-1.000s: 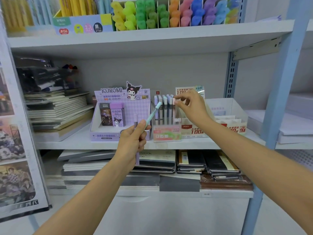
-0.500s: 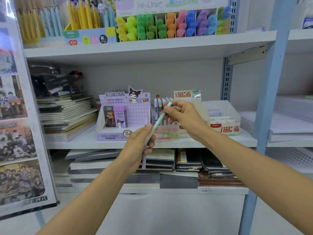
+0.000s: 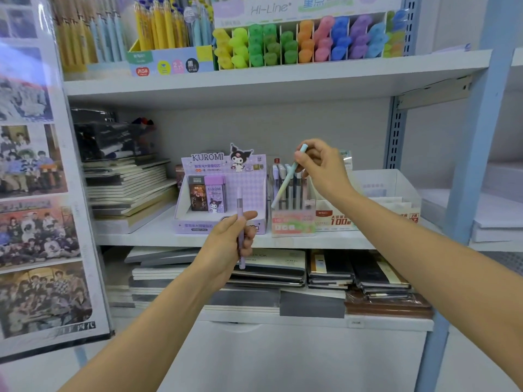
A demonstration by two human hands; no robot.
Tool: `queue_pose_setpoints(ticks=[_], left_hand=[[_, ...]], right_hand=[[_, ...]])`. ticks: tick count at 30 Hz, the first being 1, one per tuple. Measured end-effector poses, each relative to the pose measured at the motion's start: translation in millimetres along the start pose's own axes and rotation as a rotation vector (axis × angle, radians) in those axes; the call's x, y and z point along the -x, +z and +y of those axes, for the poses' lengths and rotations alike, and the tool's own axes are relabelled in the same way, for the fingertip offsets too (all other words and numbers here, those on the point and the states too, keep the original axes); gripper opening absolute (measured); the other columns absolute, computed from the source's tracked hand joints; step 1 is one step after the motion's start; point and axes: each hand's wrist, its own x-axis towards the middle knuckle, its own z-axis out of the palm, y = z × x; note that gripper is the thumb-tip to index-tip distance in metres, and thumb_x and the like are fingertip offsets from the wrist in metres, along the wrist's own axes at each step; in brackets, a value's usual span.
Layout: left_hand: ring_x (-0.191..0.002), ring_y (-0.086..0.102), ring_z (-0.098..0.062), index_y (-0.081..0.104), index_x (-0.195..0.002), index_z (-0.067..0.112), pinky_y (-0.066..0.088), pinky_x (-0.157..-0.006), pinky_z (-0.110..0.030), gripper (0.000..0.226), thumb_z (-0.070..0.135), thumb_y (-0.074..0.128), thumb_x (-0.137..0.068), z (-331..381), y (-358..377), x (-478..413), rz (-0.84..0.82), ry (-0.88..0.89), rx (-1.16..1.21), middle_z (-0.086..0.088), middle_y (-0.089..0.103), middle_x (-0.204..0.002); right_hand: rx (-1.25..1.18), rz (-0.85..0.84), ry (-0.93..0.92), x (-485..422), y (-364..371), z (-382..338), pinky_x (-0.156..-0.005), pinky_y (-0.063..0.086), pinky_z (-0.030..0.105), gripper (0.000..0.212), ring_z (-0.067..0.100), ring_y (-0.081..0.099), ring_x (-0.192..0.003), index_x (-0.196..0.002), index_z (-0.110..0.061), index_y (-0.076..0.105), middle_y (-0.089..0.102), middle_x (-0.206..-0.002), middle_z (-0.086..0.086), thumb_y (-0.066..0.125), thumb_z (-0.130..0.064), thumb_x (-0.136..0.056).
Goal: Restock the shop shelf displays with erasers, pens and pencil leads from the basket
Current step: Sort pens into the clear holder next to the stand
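Right hand (image 3: 322, 168): fingers pinched on the upper end of a mint pen (image 3: 288, 179); raised in front of the middle shelf.
Mint pen: tilted, top end poking out above the right fingertips, lower end slanting down and left of the grip, over the upright pens in the pen display box (image 3: 293, 219).
Pen display box: directly below the right grip; clear front with a pink and green label; several pens standing upright inside; resting on the middle shelf (image 3: 158, 236).
Left hand (image 3: 232, 241): closed around a lilac pen (image 3: 240, 222); thumb stretched toward the right over the barrel.
Lilac pen: upright, roughly vertical; upper part rising above the left grip, lower tip showing beneath the fist.
Kuromi display box (image 3: 223, 193): straight behind the left grip, just left of the pen display box; purple checked card with a cartoon figure on top; 2 small packs standing in its left part, the rest of the tray bare.
White box with red print (image 3: 368, 213): below and to the right of the right grip, partly hidden by the right wrist; touching or only beside the pen display box, cannot tell.
Notebook stack (image 3: 130, 190): well to the left of the left grip, on the same shelf.
Highlighter display (image 3: 305, 41): far above both grips on the upper shelf; yellow, green, orange, pink, blue and purple caps in rows.
Dark notebooks (image 3: 328, 270): on the lower shelf, under both grips.
Basket: out of view.
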Motion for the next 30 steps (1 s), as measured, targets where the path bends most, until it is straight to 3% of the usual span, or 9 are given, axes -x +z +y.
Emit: queue_pose_setpoints(ticks=[5, 10, 14, 21, 25, 30], left_hand=[[-0.062, 0.051, -0.011, 0.054, -0.125, 0.0, 0.043, -0.052, -0.019, 0.027, 0.002, 0.038, -0.103, -4.7, -4.4, -3.2, -0.051, -0.004, 0.027, -0.003, 0.063, -0.073], [-0.075, 0.068, -0.015, 0.052, -0.122, 0.01, 0.054, -0.064, -0.021, 0.021, 0.011, 0.045, -0.102, -9.9, -3.1, -6.2, -0.12, 0.051, -0.049, -0.005, 0.075, -0.103], [-0.081, 0.072, -0.02, 0.048, -0.114, 0.007, 0.055, -0.067, -0.025, 0.016, 0.014, 0.051, -0.1, -15.4, -4.1, -7.0, -0.118, 0.07, -0.068, -0.007, 0.074, -0.11], [-0.077, 0.071, -0.024, 0.061, -0.108, 0.007, 0.058, -0.071, -0.029, 0.02, 0.013, 0.065, -0.089, -19.8, -10.5, -8.5, -0.02, 0.064, 0.008, -0.009, 0.074, -0.094], [-0.075, 0.071, -0.024, 0.063, -0.107, 0.008, 0.059, -0.072, -0.031, 0.022, 0.013, 0.068, -0.087, -21.7, -9.9, -11.9, 0.003, 0.059, 0.021, -0.005, 0.072, -0.08], [-0.074, 0.071, -0.024, 0.065, -0.103, 0.01, 0.059, -0.071, -0.03, 0.019, 0.013, 0.069, -0.085, -24.5, -13.5, -12.9, 0.004, 0.068, 0.033, -0.004, 0.071, -0.078]], right_hand=[[-0.07, 0.151, -0.01, -14.2, -8.7, 3.6, -0.063, 0.054, 0.021, 0.004, 0.01, 0.065, -0.069, -0.1, -0.006, 0.055, 0.063, -0.085, 0.008, 0.054, -0.008, -0.097], [0.082, 0.02, -0.004, -4.2, 0.4, 21.5, -0.066, 0.056, 0.023, 0.005, 0.022, 0.067, -0.082, -0.1, -0.007, 0.059, 0.066, -0.093, 0.017, 0.058, -0.009, -0.095], [0.145, -0.071, -0.034, 1.6, 12.6, 28.8, -0.071, 0.059, 0.028, 0.003, 0.023, 0.068, -0.085, -0.097, -0.011, 0.06, 0.068, -0.092, 0.013, 0.059, -0.01, -0.094], [0.226, -0.226, -0.022, -9.4, 9.3, 25.8, -0.071, 0.06, 0.029, 0.007, 0.022, 0.069, -0.083, -0.1, -0.007, 0.062, 0.067, -0.089, 0.007, 0.059, -0.009, -0.094], [0.25, -0.206, -0.058, -11.5, 20.8, 25.4, -0.066, 0.058, 0.022, 0.016, 0.013, 0.068, -0.069, -0.107, -0.01, 0.062, 0.071, -0.083, 0.005, 0.065, -0.012, -0.091], [0.289, -0.188, 0.005, -6.3, 33.4, 35.0, -0.067, 0.06, 0.037, 0.019, 0.018, 0.069, -0.066, -0.105, -0.01, 0.064, 0.07, -0.076, 0.006, 0.07, -0.013, -0.087]])
